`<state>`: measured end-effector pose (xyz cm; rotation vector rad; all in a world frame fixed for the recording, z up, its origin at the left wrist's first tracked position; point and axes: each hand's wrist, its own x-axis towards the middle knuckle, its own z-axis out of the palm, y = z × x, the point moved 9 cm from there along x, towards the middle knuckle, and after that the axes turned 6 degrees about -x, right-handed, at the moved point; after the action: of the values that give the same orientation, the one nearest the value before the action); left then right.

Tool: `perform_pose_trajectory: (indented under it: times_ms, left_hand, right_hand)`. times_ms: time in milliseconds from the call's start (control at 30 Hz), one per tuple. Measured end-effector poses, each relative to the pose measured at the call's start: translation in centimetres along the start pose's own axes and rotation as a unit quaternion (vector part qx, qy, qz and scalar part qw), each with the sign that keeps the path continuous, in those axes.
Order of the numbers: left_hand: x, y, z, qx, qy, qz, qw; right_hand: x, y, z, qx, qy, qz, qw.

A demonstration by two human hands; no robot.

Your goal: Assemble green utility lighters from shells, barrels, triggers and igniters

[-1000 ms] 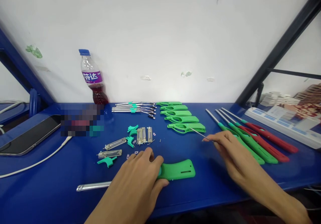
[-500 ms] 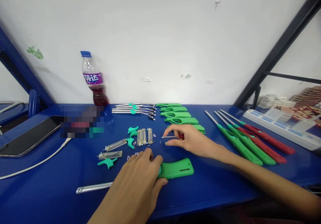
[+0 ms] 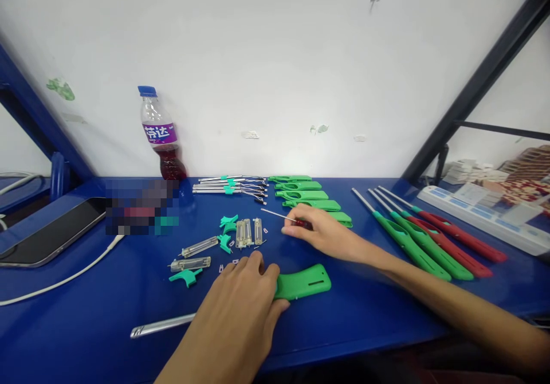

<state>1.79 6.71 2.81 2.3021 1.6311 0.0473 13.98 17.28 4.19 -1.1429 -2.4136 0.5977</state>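
Note:
My left hand is closed over the middle of a green long-necked lighter lying on the blue table. The lighter's metal tube pokes out on the left, and its trigger area is hidden under my fingers. In my right hand is a thin screwdriver with a dark red handle, its shaft aimed to the left above the table. Clear fuel tanks stand in a short row left of the screwdriver, with teal triggers and tiny pale clips and screws scattered near them.
Metal tubes with wires and green handle shells lie along the wall. Assembled green and red lighters lie at right, beside a white power strip. A drink bottle and a phone are at left.
My right hand has turned the screwdriver so its tip swings up, farther from the table's front edge. A small screw near its former tip no longer shows. My left hand stays on the lighter.

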Motion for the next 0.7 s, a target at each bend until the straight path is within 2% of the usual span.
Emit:
perform_pose_trajectory:
  times_ms: [167, 300, 467, 700]
  left_hand:
    - [-0.2, 0.2, -0.3, -0.010, 0.007, 0.006, 1.000]
    - [-0.3, 0.2, -0.3, -0.015, 0.005, 0.007, 1.000]
    - [-0.2, 0.4, 0.0, -0.013, -0.003, 0.017, 1.000]
    - [-0.1, 0.7, 0.3, -0.015, -0.001, 0.030, 0.999]
  right_hand:
    - [-3.4, -0.5, -3.4, 0.056, 0.056, 0.046, 0.996]
    - [-8.0, 0.2, -4.6, 0.070, 0.158, 0.114, 0.978]
    - [-11.5, 1.1, -3.7, 0.084, 0.191, 0.150, 0.966]
    - [-12.2, 1.4, -2.6, 0.097, 0.229, 0.165, 0.954]
